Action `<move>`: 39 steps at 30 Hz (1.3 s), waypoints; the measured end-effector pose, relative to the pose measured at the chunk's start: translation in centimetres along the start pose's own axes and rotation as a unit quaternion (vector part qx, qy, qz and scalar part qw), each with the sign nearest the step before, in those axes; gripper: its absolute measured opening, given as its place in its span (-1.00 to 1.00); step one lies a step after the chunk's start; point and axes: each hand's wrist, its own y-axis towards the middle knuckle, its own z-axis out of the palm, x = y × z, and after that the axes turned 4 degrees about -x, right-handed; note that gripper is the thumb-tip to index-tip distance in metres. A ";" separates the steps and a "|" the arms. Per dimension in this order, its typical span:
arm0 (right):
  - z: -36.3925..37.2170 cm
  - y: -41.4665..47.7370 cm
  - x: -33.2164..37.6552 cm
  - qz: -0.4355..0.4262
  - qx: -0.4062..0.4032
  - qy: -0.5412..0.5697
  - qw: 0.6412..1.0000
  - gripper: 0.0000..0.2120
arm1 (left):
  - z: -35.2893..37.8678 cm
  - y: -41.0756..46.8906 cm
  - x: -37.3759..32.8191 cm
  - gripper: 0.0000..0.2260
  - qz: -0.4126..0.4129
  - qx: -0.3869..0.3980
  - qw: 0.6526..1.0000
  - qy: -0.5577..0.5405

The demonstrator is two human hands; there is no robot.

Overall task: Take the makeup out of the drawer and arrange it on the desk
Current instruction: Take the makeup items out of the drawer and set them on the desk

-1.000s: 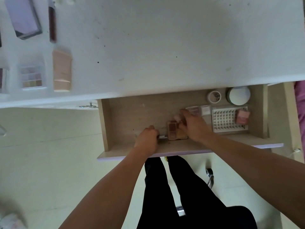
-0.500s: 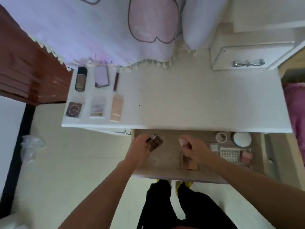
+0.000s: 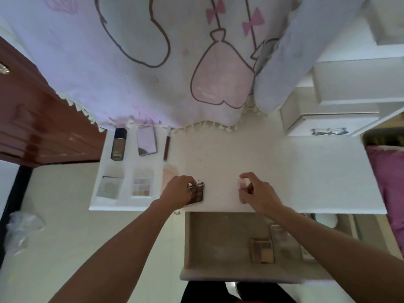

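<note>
Surface: white desk (image 3: 295, 171), cosmetics (image 3: 142, 186) lined far left.
Left hand (image 3: 177, 193): grips brown gridded palette (image 3: 197, 193).
Right hand (image 3: 260, 193): pinches small pale-pink case (image 3: 242, 185).
Near: open beige drawer (image 3: 218, 241).

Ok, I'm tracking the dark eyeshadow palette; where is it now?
Head view: the left hand holds the palette at the front edge of the desk, just right of the pink tube.

pale floor (image 3: 54, 215) | brown wooden cabinet (image 3: 32, 119) left | fringed printed cloth (image 3: 131, 62) behind

Home bedroom, white dressing desk (image 3: 284, 171), cartoon curtain (image 3: 153, 62), wooden door (image 3: 32, 119)
</note>
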 end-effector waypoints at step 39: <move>0.3 -5.4 -7.3 0.050 -0.038 -0.001 0.998 -0.71 | 3.8 0.1 -2.9 -0.83 0.055 -0.105 0.982 0.148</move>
